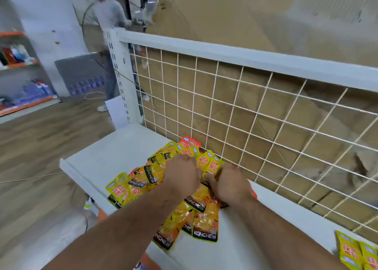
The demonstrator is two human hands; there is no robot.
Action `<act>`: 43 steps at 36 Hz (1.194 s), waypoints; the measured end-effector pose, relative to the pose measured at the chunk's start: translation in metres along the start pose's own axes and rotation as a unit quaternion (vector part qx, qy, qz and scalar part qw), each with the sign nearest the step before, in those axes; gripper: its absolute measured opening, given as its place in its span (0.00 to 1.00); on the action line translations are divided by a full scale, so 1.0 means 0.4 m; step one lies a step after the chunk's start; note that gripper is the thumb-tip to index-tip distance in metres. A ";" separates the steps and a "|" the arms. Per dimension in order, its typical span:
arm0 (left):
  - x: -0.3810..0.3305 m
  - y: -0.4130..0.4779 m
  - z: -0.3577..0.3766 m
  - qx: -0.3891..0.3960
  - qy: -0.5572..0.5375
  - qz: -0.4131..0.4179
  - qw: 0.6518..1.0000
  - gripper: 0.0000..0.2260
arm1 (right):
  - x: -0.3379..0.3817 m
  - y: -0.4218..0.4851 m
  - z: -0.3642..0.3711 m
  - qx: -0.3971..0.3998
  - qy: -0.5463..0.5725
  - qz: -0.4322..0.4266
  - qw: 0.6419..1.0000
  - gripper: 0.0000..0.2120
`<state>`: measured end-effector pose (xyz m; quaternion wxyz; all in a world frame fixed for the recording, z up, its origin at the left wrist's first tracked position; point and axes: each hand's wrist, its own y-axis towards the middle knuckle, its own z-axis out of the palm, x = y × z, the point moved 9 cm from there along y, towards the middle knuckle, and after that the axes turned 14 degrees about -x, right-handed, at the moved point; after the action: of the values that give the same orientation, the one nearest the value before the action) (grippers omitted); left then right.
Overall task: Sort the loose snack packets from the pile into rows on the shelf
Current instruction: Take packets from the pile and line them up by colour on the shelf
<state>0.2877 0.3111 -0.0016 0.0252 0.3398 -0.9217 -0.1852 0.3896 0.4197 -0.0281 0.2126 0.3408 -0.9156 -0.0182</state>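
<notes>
White metal shelf (114, 155) has a messy pile of yellow snack packets (196, 214) on it, plus a few more packets (356, 253) at the right edge.

Snack packets (152, 172) glossy plastic film; shelf (114, 153) smooth white painted metal; grid back (245, 114) coated wire; cardboard (235, 20) matt.

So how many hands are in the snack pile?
2. The left hand grips snack packets in the middle of the pile. The right hand pinches a yellow one beside the wire grid. None look hidden.
</notes>
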 end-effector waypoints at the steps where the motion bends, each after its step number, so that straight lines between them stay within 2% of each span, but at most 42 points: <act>1: 0.003 0.008 0.002 0.002 0.004 -0.004 1.000 0.20 | 0.001 0.004 0.004 0.002 -0.005 0.003 1.000 0.29; 7: 0.001 0.032 0.029 0.030 0.008 -0.012 0.999 0.23 | -0.017 0.024 0.023 0.025 0.019 0.057 0.998 0.33; 10: 0.004 0.040 0.032 0.039 -0.026 -0.035 0.998 0.22 | -0.033 0.027 0.021 0.045 0.053 0.103 0.992 0.34; 15: 0.005 0.043 0.009 0.035 -0.074 -0.061 0.995 0.15 | -0.032 0.023 0.001 0.048 0.124 0.142 0.981 0.20; 18: 0.000 0.037 -0.011 0.024 -0.081 -0.057 0.995 0.16 | -0.038 0.025 0.007 0.041 0.148 0.165 0.974 0.14; 21: 0.019 0.024 -0.021 0.021 -0.125 -0.099 0.987 0.18 | -0.045 0.022 0.021 0.036 0.201 0.189 0.961 0.07; 24: 0.037 0.005 -0.031 0.018 -0.174 -0.131 0.976 0.16 | -0.050 0.003 0.031 0.046 0.278 0.221 0.934 0.08; 28: 0.065 -0.020 -0.050 0.012 -0.231 -0.191 0.954 0.15 | -0.050 -0.022 0.034 0.078 0.327 0.233 0.913 0.08; 33: 0.099 -0.070 -0.070 0.007 -0.342 -0.288 0.894 0.11 | -0.034 -0.068 0.000 0.092 0.343 0.218 0.909 0.11; 38: 0.111 -0.135 -0.086 0.020 -0.418 -0.315 0.852 0.12 | -0.013 -0.147 -0.050 0.070 0.336 0.192 0.919 0.15; 43: 0.106 -0.228 -0.093 0.058 -0.450 -0.321 0.831 0.14 | -0.023 -0.242 -0.088 0.031 0.311 0.202 0.928 0.16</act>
<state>0.3180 0.2083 -0.0030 -0.4730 0.4961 -0.6796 -0.2614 0.4694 0.3553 -0.0169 0.4753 0.1434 -0.8530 0.1608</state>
